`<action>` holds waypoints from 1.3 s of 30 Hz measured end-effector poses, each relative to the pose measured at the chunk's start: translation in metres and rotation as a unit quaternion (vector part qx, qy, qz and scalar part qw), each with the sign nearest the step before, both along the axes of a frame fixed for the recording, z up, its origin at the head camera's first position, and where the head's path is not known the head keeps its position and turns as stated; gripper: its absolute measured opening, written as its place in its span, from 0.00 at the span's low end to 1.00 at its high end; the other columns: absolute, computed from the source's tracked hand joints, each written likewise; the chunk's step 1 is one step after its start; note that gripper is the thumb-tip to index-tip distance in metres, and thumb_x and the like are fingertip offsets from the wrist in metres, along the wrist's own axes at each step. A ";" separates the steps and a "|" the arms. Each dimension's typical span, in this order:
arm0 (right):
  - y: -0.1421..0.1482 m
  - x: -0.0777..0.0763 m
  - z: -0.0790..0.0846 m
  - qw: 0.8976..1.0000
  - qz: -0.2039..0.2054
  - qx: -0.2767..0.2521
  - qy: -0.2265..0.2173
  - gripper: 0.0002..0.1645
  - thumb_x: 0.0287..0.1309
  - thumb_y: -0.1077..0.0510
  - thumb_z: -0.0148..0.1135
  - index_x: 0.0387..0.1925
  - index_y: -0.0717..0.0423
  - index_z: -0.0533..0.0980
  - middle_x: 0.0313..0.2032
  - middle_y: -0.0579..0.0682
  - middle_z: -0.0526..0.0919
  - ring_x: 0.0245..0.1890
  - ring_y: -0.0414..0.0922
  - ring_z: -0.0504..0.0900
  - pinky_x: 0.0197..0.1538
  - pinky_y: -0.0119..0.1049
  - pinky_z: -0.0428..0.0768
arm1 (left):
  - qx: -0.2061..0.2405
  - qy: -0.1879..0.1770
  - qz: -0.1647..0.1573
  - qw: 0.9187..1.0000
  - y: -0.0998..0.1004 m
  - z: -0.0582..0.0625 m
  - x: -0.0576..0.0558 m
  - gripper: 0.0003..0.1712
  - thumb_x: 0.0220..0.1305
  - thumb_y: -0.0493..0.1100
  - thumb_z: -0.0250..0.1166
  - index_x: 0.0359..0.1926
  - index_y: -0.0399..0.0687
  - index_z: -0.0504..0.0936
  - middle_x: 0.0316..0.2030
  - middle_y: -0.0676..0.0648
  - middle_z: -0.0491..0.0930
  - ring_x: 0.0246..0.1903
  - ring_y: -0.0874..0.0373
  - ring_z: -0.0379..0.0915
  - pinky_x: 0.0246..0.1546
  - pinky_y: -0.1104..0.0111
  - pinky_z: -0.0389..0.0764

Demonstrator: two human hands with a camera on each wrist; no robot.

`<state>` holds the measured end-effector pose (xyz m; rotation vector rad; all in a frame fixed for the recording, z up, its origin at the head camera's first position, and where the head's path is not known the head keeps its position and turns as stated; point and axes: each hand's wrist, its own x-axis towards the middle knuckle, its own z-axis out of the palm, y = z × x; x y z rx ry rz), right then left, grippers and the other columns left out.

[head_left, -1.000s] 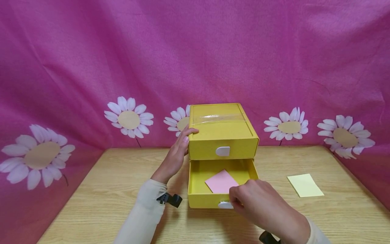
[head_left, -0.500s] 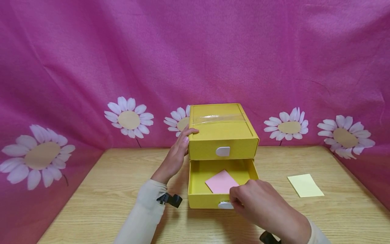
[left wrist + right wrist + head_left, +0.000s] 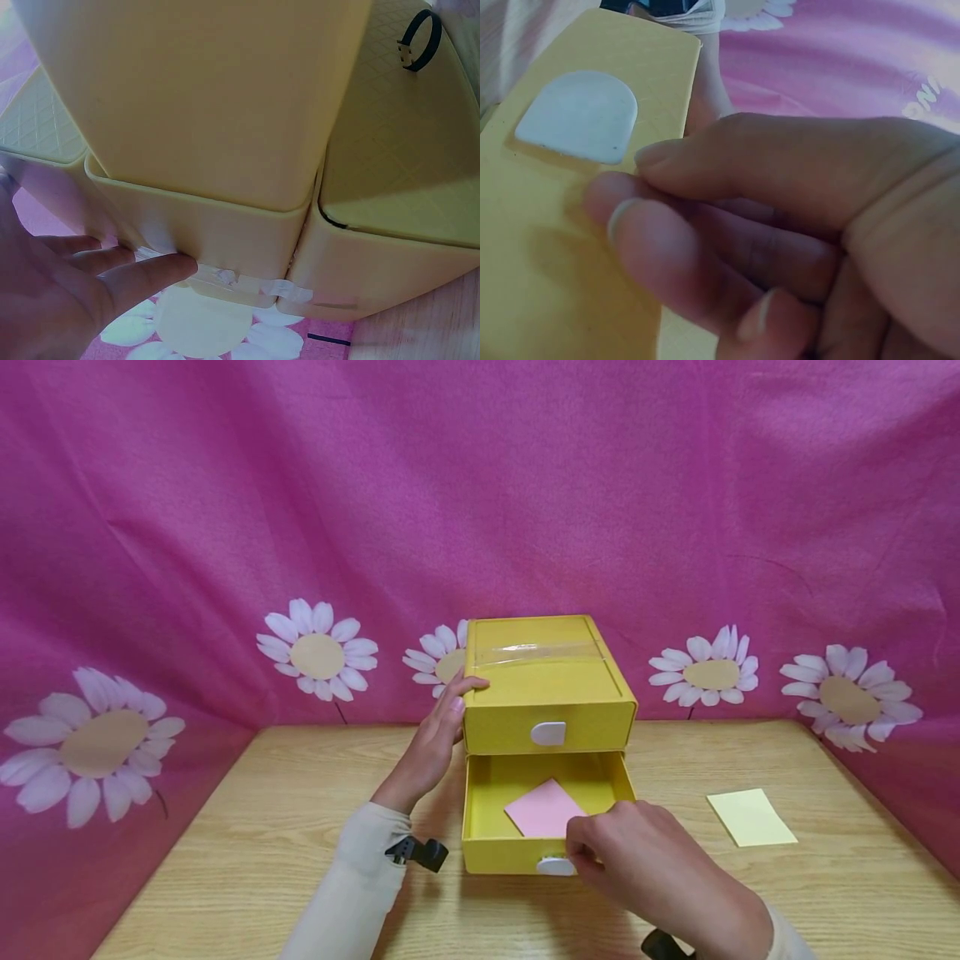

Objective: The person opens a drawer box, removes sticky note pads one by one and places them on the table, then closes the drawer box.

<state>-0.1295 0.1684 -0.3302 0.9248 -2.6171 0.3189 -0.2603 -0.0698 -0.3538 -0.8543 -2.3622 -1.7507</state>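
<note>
A yellow two-drawer box (image 3: 543, 681) stands on the table, its top drawer in and its lower drawer (image 3: 502, 857) pulled out. A pink sticky note pad (image 3: 543, 807) lies in that drawer. Against the box's left side rests my left hand (image 3: 431, 747), fingers straight, one over the top edge; they touch the wall beside clear tape in the left wrist view. My right hand (image 3: 645, 860) is at the lower drawer's front, fingers curled and thumb near the index fingertip. Just beside those fingertips is the white tab (image 3: 577, 116), not between them.
A pale yellow sticky note pad (image 3: 752, 817) lies on the wooden table (image 3: 300, 810), right of the box. Behind hangs a pink cloth (image 3: 570, 485) with white daisies. Each wrist bears a black camera mount (image 3: 420, 852).
</note>
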 end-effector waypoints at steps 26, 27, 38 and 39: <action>-0.005 -0.007 0.002 0.996 0.001 -0.076 0.036 0.16 0.44 0.66 0.69 0.21 0.39 0.75 0.17 0.27 0.67 0.17 0.28 0.62 0.21 0.25 0.64 | -0.001 -0.004 -0.004 1.000 0.000 0.015 0.015 0.23 0.77 0.49 0.35 0.68 0.55 0.62 0.76 0.47 0.39 0.71 0.46 0.46 0.60 0.42 0.65; -0.005 -0.008 0.001 0.996 0.001 -0.079 0.041 0.16 0.44 0.66 0.69 0.21 0.40 0.75 0.17 0.27 0.67 0.17 0.28 0.62 0.20 0.25 0.64 | -0.001 -0.004 -0.004 1.000 0.000 0.015 0.015 0.23 0.77 0.49 0.34 0.68 0.55 0.62 0.76 0.47 0.39 0.71 0.46 0.46 0.60 0.42 0.65; -0.007 -0.011 -0.003 0.995 -0.001 -0.092 0.048 0.14 0.45 0.64 0.70 0.22 0.41 0.77 0.18 0.28 0.70 0.18 0.27 0.65 0.21 0.25 0.67 | 0.001 -0.001 -0.010 1.000 -0.001 0.014 0.014 0.23 0.78 0.50 0.34 0.68 0.54 0.62 0.76 0.47 0.39 0.71 0.47 0.46 0.60 0.43 0.65; -0.007 -0.012 -0.003 0.994 0.000 -0.094 0.048 0.13 0.45 0.64 0.70 0.22 0.42 0.77 0.18 0.28 0.71 0.18 0.27 0.66 0.21 0.25 0.67 | 0.002 -0.001 -0.012 1.000 -0.001 0.015 0.014 0.23 0.78 0.49 0.34 0.68 0.54 0.62 0.76 0.47 0.39 0.71 0.47 0.46 0.61 0.44 0.65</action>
